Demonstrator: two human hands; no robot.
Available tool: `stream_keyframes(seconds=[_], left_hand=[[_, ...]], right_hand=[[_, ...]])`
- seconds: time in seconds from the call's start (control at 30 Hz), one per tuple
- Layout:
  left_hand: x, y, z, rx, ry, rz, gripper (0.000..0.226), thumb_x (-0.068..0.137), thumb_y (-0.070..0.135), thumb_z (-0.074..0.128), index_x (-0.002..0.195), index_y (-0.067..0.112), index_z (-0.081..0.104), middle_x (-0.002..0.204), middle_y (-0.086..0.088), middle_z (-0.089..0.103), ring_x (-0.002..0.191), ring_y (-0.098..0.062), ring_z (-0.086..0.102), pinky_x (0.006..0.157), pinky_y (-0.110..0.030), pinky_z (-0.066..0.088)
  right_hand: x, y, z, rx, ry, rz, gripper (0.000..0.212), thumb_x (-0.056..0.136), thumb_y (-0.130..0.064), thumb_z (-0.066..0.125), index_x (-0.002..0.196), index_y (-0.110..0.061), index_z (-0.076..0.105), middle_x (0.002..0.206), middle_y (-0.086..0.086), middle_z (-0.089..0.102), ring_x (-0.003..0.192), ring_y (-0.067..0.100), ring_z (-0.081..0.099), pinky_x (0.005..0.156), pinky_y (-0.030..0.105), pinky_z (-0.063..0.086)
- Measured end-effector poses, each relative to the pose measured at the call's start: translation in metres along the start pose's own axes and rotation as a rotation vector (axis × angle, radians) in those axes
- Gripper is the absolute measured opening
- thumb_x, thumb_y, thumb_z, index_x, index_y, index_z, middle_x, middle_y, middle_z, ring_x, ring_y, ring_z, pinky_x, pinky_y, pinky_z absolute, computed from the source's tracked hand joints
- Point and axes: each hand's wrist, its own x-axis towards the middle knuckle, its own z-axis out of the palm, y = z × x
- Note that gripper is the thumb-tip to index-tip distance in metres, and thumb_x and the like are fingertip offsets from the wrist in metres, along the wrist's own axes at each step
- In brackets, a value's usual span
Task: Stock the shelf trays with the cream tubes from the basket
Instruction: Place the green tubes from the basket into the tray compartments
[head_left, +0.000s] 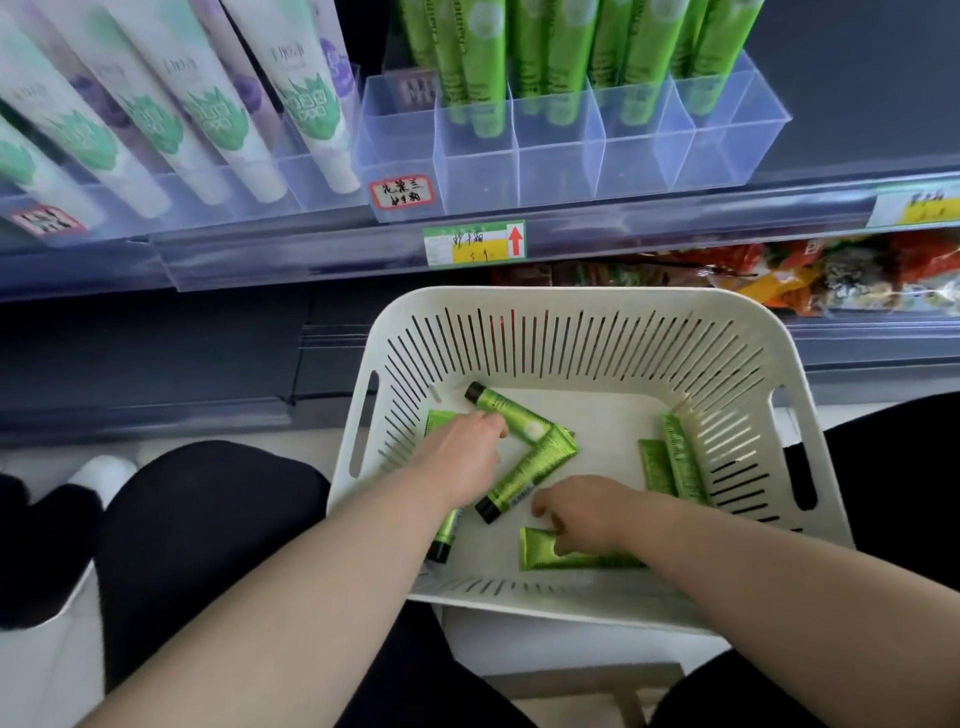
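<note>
A white slotted basket (587, 322) sits in front of me with several green cream tubes lying loose on its floor. My left hand (462, 457) lies over the left tubes, its fingertips touching a black-capped tube (511, 413) near the back. A second tube (530, 475) lies diagonally between my hands. My right hand (582, 512) pinches the flat end of a tube (571, 556) at the basket's front. Two more tubes (672, 467) lean by the right wall. Above, a clear divided shelf tray (561, 156) holds upright green tubes (550, 57) at its back.
A neighbouring clear tray (223, 192) on the left holds white tubes with green and purple prints. A price label (475, 241) is clipped to the shelf rail. Snack packets (805, 275) lie on the lower shelf behind the basket. My knees flank the basket.
</note>
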Motion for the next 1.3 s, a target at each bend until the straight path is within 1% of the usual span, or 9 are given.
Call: stream_keyframes(seconds=[0.23,0.4,0.5,0.57,0.73,0.9,1.0,1.13,1.3], left_hand=[[0.003,0.002,-0.002,-0.08,0.028,-0.046,0.035,0.095,0.015,0.054,0.129,0.018,0.05,0.128,0.0,0.055,0.103,-0.014,0.059,0.077,-0.023,0.044],[-0.001,0.002,-0.004,-0.088,0.035,-0.064,0.034,0.094,0.015,0.055,0.128,0.018,0.051,0.129,0.001,0.055,0.108,-0.013,0.058,0.087,-0.027,0.047],[-0.003,0.001,-0.004,-0.081,0.027,-0.06,0.035,0.094,0.016,0.055,0.129,0.018,0.05,0.131,0.0,0.055,0.112,-0.014,0.056,0.088,-0.026,0.045],[-0.002,0.002,-0.006,-0.087,0.005,-0.069,0.033,0.095,0.018,0.055,0.128,0.019,0.051,0.13,0.0,0.055,0.111,-0.015,0.057,0.088,-0.028,0.047],[0.009,0.013,-0.009,-0.028,-0.102,-0.074,0.029,0.094,0.015,0.054,0.121,0.023,0.059,0.123,-0.001,0.063,0.107,-0.021,0.061,0.087,-0.038,0.053],[0.031,0.043,0.009,-0.002,-0.189,-0.222,0.046,0.091,0.007,0.048,0.136,0.015,0.04,0.115,-0.009,0.061,0.093,-0.026,0.061,0.068,-0.034,0.049],[0.041,0.052,0.021,-0.002,-0.213,-0.267,0.048,0.093,0.01,0.044,0.139,0.008,0.033,0.117,-0.015,0.06,0.103,-0.034,0.06,0.071,-0.036,0.045],[0.037,0.044,0.035,0.07,-0.272,-0.233,0.031,0.091,0.025,0.051,0.117,0.009,0.046,0.113,-0.013,0.062,0.103,-0.033,0.06,0.081,-0.04,0.049],[0.038,0.037,0.035,0.178,-0.242,-0.196,0.064,0.076,0.043,0.073,0.123,0.012,0.042,0.112,-0.009,0.06,0.105,-0.029,0.058,0.077,-0.037,0.047]], right_hand=[[0.0,0.003,0.013,-0.115,-0.039,-0.021,0.036,0.082,-0.029,0.061,0.115,-0.018,0.051,0.115,0.008,0.057,0.101,0.028,0.056,0.076,0.034,0.045],[-0.007,0.003,0.007,-0.113,-0.022,0.025,0.029,0.079,-0.027,0.063,0.101,-0.019,0.047,0.105,0.007,0.057,0.095,0.027,0.056,0.068,0.031,0.041],[-0.02,0.006,-0.02,-0.025,0.131,0.111,0.037,0.081,-0.022,0.058,0.114,-0.021,0.041,0.102,0.005,0.061,0.093,0.026,0.059,0.068,0.031,0.044],[-0.035,0.011,-0.046,-0.006,0.303,0.144,0.038,0.085,-0.021,0.053,0.12,-0.024,0.04,0.084,-0.003,0.057,0.079,0.019,0.058,0.058,0.029,0.044],[-0.085,0.023,-0.103,0.041,0.554,0.118,0.02,0.09,-0.044,0.049,0.104,-0.03,0.046,0.07,-0.011,0.05,0.073,0.018,0.056,0.066,0.033,0.048],[-0.098,0.034,-0.101,0.055,0.529,0.163,0.019,0.09,-0.041,0.053,0.096,-0.024,0.049,0.079,-0.004,0.052,0.078,0.022,0.054,0.068,0.032,0.046],[-0.083,0.032,-0.096,0.05,0.48,0.189,0.017,0.09,-0.039,0.052,0.091,-0.023,0.045,0.077,-0.005,0.046,0.077,0.022,0.049,0.068,0.031,0.042],[-0.077,0.033,-0.1,-0.022,0.459,0.196,0.025,0.091,-0.039,0.052,0.105,-0.019,0.052,0.087,0.0,0.052,0.08,0.023,0.049,0.067,0.032,0.042],[-0.082,0.043,-0.112,-0.035,0.51,0.22,0.027,0.091,-0.039,0.051,0.111,-0.02,0.052,0.099,0.003,0.061,0.094,0.028,0.059,0.068,0.031,0.039]])
